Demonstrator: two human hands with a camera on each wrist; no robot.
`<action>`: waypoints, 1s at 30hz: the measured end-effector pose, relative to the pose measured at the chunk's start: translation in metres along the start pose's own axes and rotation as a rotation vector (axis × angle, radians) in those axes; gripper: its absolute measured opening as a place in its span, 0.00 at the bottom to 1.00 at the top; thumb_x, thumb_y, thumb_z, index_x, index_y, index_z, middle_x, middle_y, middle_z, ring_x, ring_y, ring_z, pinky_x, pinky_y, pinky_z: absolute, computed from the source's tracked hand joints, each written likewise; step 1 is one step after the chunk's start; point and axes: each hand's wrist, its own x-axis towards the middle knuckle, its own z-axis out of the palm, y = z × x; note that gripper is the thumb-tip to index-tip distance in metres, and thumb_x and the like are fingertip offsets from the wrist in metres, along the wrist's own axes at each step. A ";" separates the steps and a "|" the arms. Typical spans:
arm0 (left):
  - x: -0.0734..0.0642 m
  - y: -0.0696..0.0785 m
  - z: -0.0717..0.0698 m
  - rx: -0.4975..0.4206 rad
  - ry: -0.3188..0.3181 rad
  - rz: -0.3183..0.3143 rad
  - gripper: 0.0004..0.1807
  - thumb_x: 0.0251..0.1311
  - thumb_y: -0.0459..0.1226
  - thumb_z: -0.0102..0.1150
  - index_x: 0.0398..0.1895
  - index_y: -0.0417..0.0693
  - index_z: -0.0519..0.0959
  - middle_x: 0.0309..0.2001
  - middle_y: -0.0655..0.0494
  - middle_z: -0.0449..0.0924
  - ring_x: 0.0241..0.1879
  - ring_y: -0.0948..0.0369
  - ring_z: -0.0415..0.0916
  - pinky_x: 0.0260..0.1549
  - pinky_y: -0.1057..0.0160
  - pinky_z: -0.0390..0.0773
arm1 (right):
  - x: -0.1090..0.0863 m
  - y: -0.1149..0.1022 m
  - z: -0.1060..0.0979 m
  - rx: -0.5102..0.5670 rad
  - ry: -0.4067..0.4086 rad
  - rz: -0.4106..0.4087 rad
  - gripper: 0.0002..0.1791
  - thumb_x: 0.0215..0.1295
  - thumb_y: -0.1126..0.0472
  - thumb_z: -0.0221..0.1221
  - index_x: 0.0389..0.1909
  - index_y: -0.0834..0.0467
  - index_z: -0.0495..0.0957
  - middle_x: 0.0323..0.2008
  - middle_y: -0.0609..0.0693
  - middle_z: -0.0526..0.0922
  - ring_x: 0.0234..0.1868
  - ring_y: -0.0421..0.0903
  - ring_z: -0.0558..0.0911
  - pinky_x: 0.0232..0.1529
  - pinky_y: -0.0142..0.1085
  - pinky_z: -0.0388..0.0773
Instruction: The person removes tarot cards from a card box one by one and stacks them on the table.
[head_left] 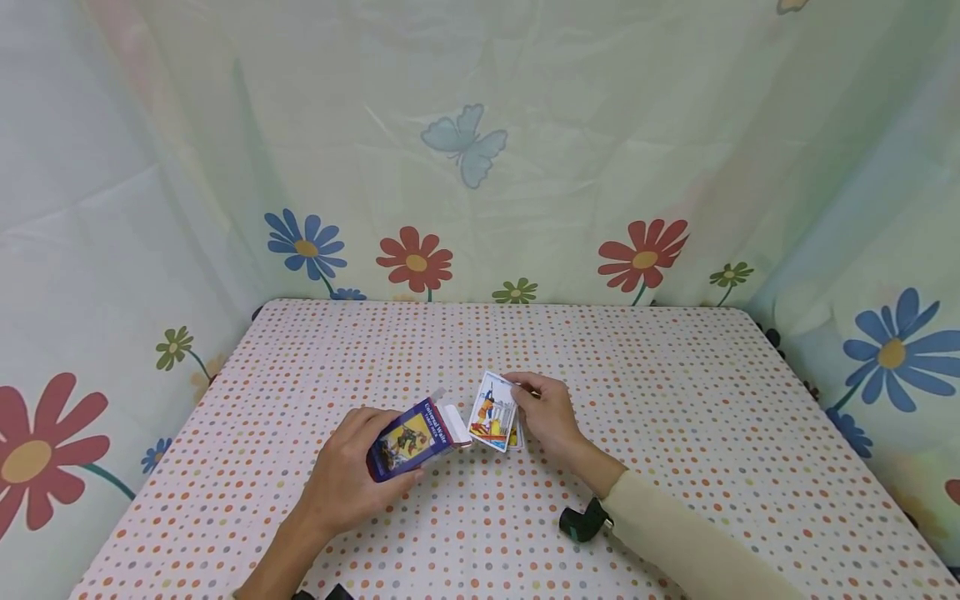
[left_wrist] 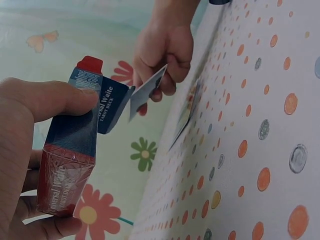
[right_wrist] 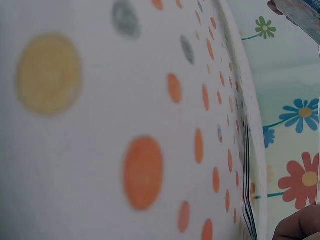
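Note:
My left hand point(head_left: 347, 471) grips a dark blue tarot deck box point(head_left: 408, 442), its fingers and thumb round the sides. The box tilts toward the right, and its white-lined flap point(head_left: 455, 423) stands open at the upper end. Just right of it, my right hand point(head_left: 551, 415) pinches a picture card point(head_left: 491, 412) by its upper right edge, above the table. Under that card, partly hidden, lie a few cards point(head_left: 516, 439) on the table. The left wrist view shows the held card point(left_wrist: 144, 97) close to the box flap. From the right wrist, the lying cards point(right_wrist: 246, 172) appear edge-on as a thin stack.
The table point(head_left: 637, 375) wears a white cloth with coloured dots. Behind it and at both sides hang pale curtains point(head_left: 540, 200) printed with flowers and a butterfly. A small dark device point(head_left: 581, 523) sits at my right wrist, beside the sleeve point(head_left: 675, 525).

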 end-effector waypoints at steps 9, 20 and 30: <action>0.000 0.002 -0.001 -0.008 -0.003 -0.011 0.39 0.38 0.50 0.84 0.57 0.49 0.80 0.51 0.61 0.77 0.46 0.67 0.72 0.39 0.62 0.80 | 0.011 -0.005 -0.005 -0.124 -0.057 -0.016 0.14 0.75 0.67 0.53 0.54 0.59 0.84 0.38 0.55 0.77 0.29 0.44 0.70 0.23 0.28 0.66; 0.001 0.001 -0.001 -0.010 -0.001 -0.012 0.39 0.39 0.52 0.83 0.57 0.50 0.80 0.50 0.61 0.77 0.45 0.67 0.72 0.38 0.63 0.79 | 0.034 0.002 -0.010 -0.251 -0.186 0.051 0.14 0.76 0.67 0.53 0.53 0.58 0.84 0.38 0.56 0.80 0.30 0.45 0.73 0.26 0.32 0.69; 0.000 0.000 -0.001 -0.011 -0.005 -0.004 0.40 0.39 0.51 0.84 0.58 0.50 0.79 0.51 0.61 0.77 0.46 0.66 0.73 0.40 0.61 0.80 | 0.043 0.006 -0.006 -0.423 -0.210 0.024 0.12 0.75 0.65 0.54 0.52 0.59 0.82 0.29 0.53 0.79 0.20 0.43 0.73 0.20 0.33 0.72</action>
